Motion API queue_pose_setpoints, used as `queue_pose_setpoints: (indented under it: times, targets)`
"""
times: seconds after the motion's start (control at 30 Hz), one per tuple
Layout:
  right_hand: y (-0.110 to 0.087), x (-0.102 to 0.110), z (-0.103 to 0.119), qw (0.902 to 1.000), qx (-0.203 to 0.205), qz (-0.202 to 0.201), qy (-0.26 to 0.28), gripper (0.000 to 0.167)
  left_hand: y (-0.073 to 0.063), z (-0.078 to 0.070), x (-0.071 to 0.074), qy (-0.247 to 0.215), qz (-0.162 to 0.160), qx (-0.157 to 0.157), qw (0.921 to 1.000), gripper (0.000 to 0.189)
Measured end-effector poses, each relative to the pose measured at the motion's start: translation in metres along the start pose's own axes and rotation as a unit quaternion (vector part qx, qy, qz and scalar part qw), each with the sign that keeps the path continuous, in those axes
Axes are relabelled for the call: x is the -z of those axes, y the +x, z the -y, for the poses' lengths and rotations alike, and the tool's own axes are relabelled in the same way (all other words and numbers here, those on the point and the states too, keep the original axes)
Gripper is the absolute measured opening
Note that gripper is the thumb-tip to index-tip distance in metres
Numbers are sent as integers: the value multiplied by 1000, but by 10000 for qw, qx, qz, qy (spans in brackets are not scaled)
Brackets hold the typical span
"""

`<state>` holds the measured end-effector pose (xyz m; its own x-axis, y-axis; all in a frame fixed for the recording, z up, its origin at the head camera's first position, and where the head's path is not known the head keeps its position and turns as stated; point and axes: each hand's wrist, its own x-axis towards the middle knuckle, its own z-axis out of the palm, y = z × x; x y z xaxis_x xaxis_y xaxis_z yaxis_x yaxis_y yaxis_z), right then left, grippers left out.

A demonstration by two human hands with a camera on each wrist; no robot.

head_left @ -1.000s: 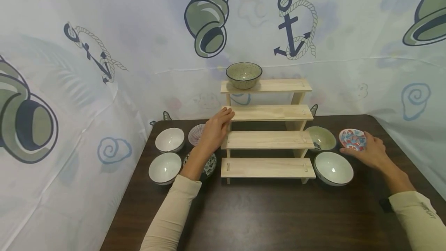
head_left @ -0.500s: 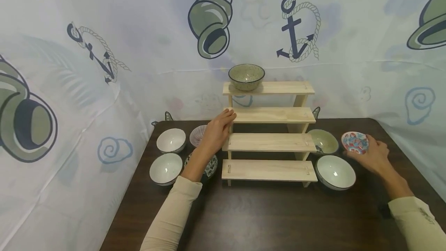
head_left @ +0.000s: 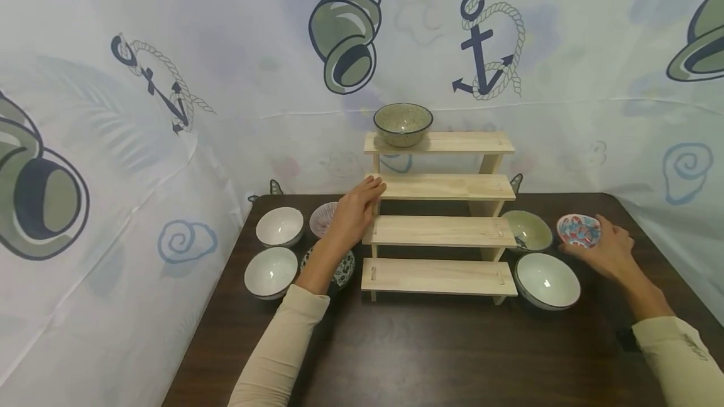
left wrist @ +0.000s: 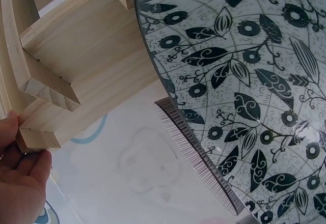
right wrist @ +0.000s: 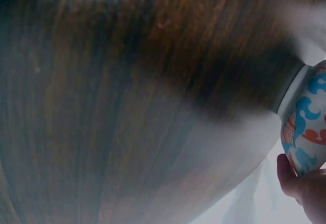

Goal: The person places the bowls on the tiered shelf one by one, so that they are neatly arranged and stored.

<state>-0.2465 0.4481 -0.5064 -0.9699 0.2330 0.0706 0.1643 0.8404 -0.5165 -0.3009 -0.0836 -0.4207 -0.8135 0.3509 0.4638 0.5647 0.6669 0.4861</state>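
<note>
My left hand [head_left: 353, 212] holds the left end of a shelf board on the four-step wooden stand [head_left: 441, 231]; in the left wrist view its fingers [left wrist: 38, 168] pinch the board end. At the table's right, my right hand [head_left: 608, 250] grips the side of a small red, blue and white patterned bowl [head_left: 578, 231]. The right wrist view shows a thumb [right wrist: 288, 175] against that bowl's outer wall, beside the dark tabletop. On the stand's top step, at the left, sits a speckled green bowl [head_left: 403, 124].
Left of the stand are two white bowls [head_left: 279, 227], a striped bowl [head_left: 322, 218] and a dark floral bowl [head_left: 344, 269], partly behind my left arm. A green bowl [head_left: 527, 231] and a white bowl [head_left: 547, 280] stand close to its right side. Patterned cloth [head_left: 254, 49] hangs behind the table.
The head view has shifted slightly, so everything sits a little further right and lower. Both hands keep their places on the stand and the patterned bowl.
</note>
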Motion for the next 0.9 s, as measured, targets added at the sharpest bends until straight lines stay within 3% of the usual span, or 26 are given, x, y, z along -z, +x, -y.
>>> queue_pose_setpoints:
  times: [0.4,0.6,0.9]
  targets:
    - [-9,9,2,9987,155,-476,-84,113,1,1,-1,35,-86,-94,9999,35]
    - [-10,20,15,9959,397,-810,-81,109,3,4,-2,-9,-92,-19,10000,35]
    - [-19,38,40,9929,624,-1005,112,106,3,5,-4,-69,-71,14,9999,35]
